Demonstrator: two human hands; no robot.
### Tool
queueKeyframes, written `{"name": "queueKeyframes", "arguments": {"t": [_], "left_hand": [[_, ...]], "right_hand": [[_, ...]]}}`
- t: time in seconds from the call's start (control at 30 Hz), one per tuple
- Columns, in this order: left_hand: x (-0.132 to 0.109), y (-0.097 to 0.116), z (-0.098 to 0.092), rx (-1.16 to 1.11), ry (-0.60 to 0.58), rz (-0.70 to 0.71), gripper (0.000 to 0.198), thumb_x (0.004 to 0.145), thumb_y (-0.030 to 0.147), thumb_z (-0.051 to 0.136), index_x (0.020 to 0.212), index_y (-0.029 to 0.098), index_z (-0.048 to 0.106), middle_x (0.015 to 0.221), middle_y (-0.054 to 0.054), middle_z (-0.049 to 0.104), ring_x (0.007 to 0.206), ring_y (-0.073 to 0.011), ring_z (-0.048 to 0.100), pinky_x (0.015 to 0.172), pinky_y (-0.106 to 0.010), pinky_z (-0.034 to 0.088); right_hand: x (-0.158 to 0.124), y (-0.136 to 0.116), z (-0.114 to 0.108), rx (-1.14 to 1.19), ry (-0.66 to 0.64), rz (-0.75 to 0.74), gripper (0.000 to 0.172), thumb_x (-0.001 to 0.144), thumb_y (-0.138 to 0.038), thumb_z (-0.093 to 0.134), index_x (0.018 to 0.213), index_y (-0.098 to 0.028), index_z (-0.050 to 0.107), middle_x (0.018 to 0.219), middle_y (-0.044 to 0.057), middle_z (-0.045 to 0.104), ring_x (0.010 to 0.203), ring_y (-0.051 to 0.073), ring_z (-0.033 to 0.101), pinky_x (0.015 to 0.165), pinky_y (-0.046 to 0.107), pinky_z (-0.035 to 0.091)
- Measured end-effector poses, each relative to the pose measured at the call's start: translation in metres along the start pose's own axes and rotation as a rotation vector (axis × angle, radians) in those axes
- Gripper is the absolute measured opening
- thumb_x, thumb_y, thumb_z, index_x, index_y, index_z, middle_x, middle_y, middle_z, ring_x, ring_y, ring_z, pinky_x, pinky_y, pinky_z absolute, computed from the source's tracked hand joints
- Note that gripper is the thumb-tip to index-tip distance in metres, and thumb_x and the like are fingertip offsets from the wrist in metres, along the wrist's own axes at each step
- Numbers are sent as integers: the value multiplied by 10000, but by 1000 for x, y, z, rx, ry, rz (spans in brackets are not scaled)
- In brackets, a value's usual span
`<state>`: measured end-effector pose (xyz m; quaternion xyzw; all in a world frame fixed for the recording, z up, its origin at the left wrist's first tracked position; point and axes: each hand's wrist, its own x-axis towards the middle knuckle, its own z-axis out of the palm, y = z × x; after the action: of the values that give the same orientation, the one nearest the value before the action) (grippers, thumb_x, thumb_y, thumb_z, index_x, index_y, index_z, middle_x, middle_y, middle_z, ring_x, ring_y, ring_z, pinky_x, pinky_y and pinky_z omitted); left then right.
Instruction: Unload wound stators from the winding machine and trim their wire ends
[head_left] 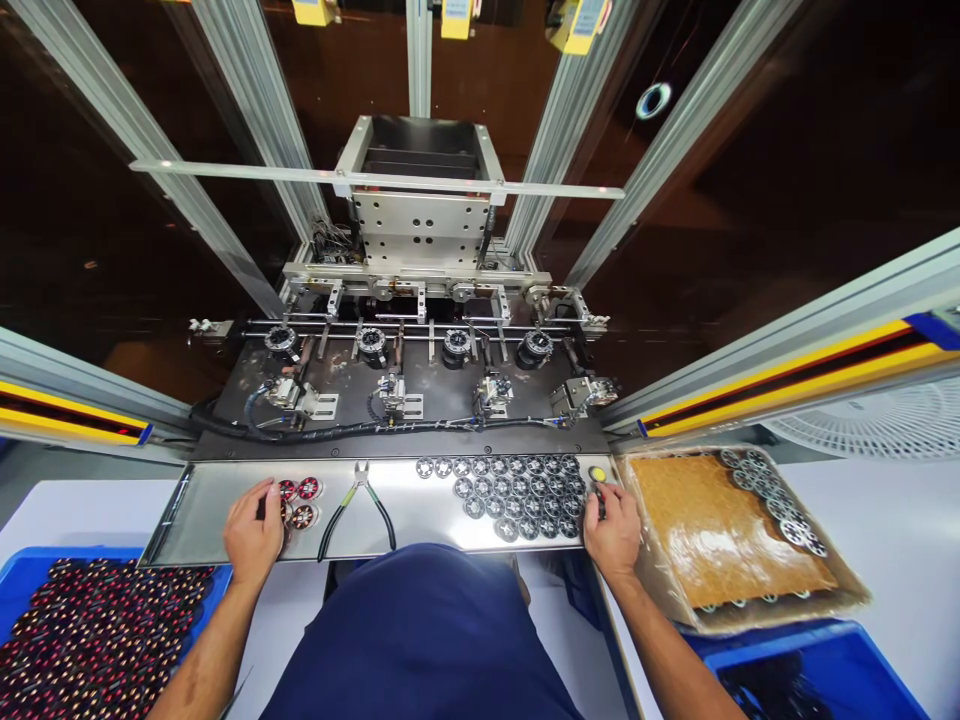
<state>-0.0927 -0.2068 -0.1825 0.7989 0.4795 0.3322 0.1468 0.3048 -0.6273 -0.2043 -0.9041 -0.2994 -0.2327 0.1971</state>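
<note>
Nearest the camera is the person's torso in a dark blue shirt, close to the near edge of a long, shallow, silver metal tray. The forearms reach out on either side of it.

The left hand is towards the tray's left end, fingers curled, with something dark showing at the fingertips; whether it grasps that or merely rests there cannot be told. Just to its right is a small cluster of round red-wound metal coils, well apart from the right hand.

The right hand bends over the tray's right edge, just below a round yellow-topped button. A dark piece shows between thumb and fingers; whether it is gripped or pressed cannot be told.

Close by on this hand's left lie round black spoked discs in rows, their longest row running sideways along the tray's far edge. The right hand is clearly the nearer to them.

Between coils and discs lie pliers with green-and-black handles, nearer the left hand, nose towards the far edge, handles spread towards the near one. Beyond the far edge, four round black fixtures stand in a line parallel to the tray.
</note>
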Motion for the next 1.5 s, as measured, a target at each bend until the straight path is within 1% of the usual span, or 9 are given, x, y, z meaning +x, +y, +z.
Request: {"name": "queueKeyframes", "arguments": {"t": [0.7,1.07,1.2,1.33,1.5], "left_hand": [[-1,-4,1,-4,8,24,348,935,456,512,956,141,657,1036,-76,686,1014,-211,635,949,-463,478],[-1,-3,1,1,5,27,347,934,457,514,955,141,654,1036,-76,684,1013,-211,634,949,-464,478],[-1,-3,0,0,-3,18,349,933,459,512,957,142,655,1040,-77,684,1020,-213,631,955,-467,472],[-1,-3,1,-2,-4,8,352,930,465,515,955,143,656,1043,-77,683,1023,-214,629,956,-464,470],[0,-4,1,-4,-2,13,343,929,457,522,952,140,652,1036,-75,680,1014,-212,630,949,-464,475]], "right_hand": [[0,-1,1,-3,7,10,315,916,-306,473,1037,-89,668,1028,169,614,944,273,577,826,410,501],[0,-3,0,22,4,38,294,906,-300,483,1052,-107,650,1031,159,609,968,271,569,859,421,491],[-3,-3,0,35,34,64,301,898,-285,484,1072,-90,631,1027,170,601,997,281,561,895,448,486],[-5,-2,2,45,62,87,265,886,-259,485,1022,-98,645,1011,162,601,973,272,570,886,454,496],[-7,1,4,57,66,98,261,872,-263,498,1004,-97,651,1027,163,606,986,274,572,891,464,495]]}}
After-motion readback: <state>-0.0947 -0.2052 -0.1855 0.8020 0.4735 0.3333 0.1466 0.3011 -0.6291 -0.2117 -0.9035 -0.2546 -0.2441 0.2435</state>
